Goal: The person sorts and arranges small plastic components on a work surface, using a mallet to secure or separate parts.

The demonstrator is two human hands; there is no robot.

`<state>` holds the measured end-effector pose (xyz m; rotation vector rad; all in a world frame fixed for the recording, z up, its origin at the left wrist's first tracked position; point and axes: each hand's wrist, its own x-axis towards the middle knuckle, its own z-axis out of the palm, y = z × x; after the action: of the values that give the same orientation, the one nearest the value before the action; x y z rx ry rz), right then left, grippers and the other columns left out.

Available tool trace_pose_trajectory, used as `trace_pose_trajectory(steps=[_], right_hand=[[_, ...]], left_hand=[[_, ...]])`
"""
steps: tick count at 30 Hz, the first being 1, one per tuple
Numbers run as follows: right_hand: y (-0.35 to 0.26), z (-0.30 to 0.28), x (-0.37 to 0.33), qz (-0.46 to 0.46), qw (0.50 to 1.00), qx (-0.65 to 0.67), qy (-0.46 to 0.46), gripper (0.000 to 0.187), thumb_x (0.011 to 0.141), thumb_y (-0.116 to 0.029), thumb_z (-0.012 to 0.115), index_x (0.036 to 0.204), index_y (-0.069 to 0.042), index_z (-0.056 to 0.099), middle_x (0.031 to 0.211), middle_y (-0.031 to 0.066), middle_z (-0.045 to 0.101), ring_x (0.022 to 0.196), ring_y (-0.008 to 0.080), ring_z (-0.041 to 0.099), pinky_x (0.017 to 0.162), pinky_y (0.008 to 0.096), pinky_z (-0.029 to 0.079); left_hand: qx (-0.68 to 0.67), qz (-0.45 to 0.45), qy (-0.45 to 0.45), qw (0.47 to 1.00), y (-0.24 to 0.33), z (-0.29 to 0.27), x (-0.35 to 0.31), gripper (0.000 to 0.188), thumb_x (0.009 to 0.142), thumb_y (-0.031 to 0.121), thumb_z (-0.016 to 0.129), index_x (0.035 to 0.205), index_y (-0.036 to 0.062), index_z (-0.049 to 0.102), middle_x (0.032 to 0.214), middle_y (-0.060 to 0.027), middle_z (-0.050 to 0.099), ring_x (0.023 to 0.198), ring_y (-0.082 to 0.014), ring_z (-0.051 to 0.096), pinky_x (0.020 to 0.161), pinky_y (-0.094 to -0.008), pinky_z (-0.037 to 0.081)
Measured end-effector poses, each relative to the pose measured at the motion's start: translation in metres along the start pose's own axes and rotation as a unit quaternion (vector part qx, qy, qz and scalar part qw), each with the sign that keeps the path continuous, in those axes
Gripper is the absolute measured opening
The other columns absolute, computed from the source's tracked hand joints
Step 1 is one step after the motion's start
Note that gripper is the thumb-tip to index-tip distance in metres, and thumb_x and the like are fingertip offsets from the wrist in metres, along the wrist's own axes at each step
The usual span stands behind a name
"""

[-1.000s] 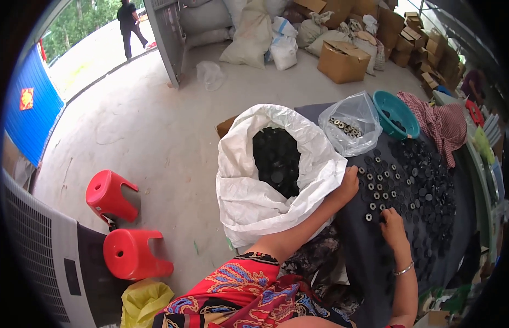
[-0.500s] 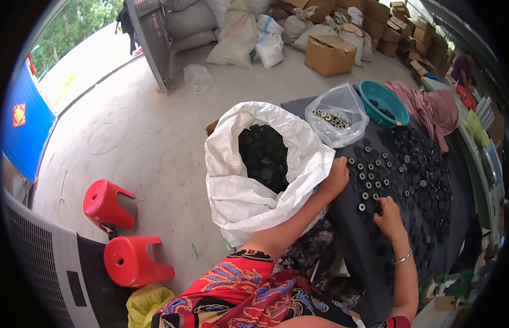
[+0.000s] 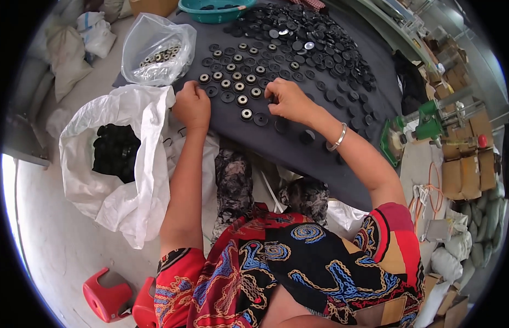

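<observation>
My left hand (image 3: 192, 106) is at the table's near-left edge, fingers closed beside a black disc with a metal ring bearing (image 3: 204, 78). Anything in those fingers is hidden. My right hand (image 3: 291, 101) pinches a black plastic disc, mostly covered by the fingers, above the grey tabletop (image 3: 227, 120). Between the hands sit several black discs with shiny ring bearings in their centres, such as the nearest one (image 3: 246, 113). Plain black discs (image 3: 260, 118) lie around them. Left of my left forearm, a white woven sack (image 3: 142, 202) stands open with dark pieces inside.
A clear plastic bag (image 3: 135, 54) of ring bearings sits at the table's far-left corner, near a teal basin (image 3: 216, 15). A heap of black discs (image 3: 331, 52) covers the far right. A green metal machine (image 3: 429, 120) stands at right; red stools (image 3: 106, 295) at lower left.
The view has swung right, so the table now sits more centrally and the sack farther left. My left hand stays at the table edge; the right remains low over the discs.
</observation>
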<state>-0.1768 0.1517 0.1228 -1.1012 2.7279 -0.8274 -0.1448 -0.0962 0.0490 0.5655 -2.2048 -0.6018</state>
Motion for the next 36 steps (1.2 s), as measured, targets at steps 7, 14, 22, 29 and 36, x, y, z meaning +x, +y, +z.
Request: trace_pose_trajectory(steps=[7, 14, 22, 29, 36], right_hand=[[-0.001, -0.008, -0.003, -0.015, 0.996, -0.06, -0.059, 0.022, 0.069, -0.005, 0.066, 0.091, -0.001, 0.064, 0.098, 0.0154, 0.061, 0.087, 0.0334, 0.061, 0.078, 0.0389, 0.05], [-0.018, -0.02, 0.004, -0.02, 0.984, -0.134, -0.117, 0.029, 0.071, -0.007, 0.067, 0.099, -0.001, 0.067, 0.097, 0.0169, 0.058, 0.095, 0.0338, 0.058, 0.085, 0.0393, 0.048], [0.006, -0.037, 0.01, 0.031, 0.99, -0.118, -0.074, 0.037, 0.073, -0.013, 0.073, 0.107, -0.001, 0.065, 0.104, 0.0168, 0.061, 0.099, 0.0327, 0.06, 0.088, 0.0391, 0.048], [0.011, -0.021, 0.018, 0.057, 0.986, -0.134, -0.081, 0.039, 0.072, -0.013, 0.075, 0.108, 0.0, 0.066, 0.108, 0.0174, 0.062, 0.103, 0.0332, 0.061, 0.089, 0.0398, 0.049], [0.012, -0.021, 0.02, 0.022, 0.987, -0.143, -0.07, 0.032, 0.068, -0.011, 0.079, 0.096, 0.002, 0.069, 0.089, 0.0181, 0.068, 0.091, 0.0343, 0.066, 0.081, 0.0402, 0.052]], left_hand=[[-0.015, 0.031, 0.037, 0.999, -0.002, -0.003, -0.006, 0.007, 0.079, 0.018, 0.062, 0.082, 0.0162, 0.068, 0.071, -0.007, 0.065, 0.069, -0.0291, 0.064, 0.055, -0.0452, 0.048], [-0.011, 0.023, 0.033, 0.999, -0.008, -0.001, -0.003, 0.007, 0.079, 0.016, 0.061, 0.081, 0.0159, 0.068, 0.07, -0.0063, 0.065, 0.068, -0.0286, 0.064, 0.054, -0.0455, 0.048], [-0.024, 0.027, 0.039, 0.999, -0.006, 0.0, -0.002, 0.007, 0.079, 0.016, 0.061, 0.081, 0.0158, 0.068, 0.069, -0.0061, 0.065, 0.068, -0.0288, 0.063, 0.054, -0.0458, 0.048], [-0.013, 0.022, 0.026, 0.999, -0.006, -0.001, -0.002, 0.007, 0.08, 0.017, 0.06, 0.081, 0.0156, 0.068, 0.07, -0.0063, 0.065, 0.068, -0.0286, 0.063, 0.054, -0.0453, 0.048], [-0.014, 0.018, 0.023, 0.999, -0.002, -0.005, -0.002, 0.008, 0.08, 0.017, 0.06, 0.083, 0.0152, 0.068, 0.073, -0.0067, 0.067, 0.07, -0.0291, 0.064, 0.056, -0.0463, 0.048]])
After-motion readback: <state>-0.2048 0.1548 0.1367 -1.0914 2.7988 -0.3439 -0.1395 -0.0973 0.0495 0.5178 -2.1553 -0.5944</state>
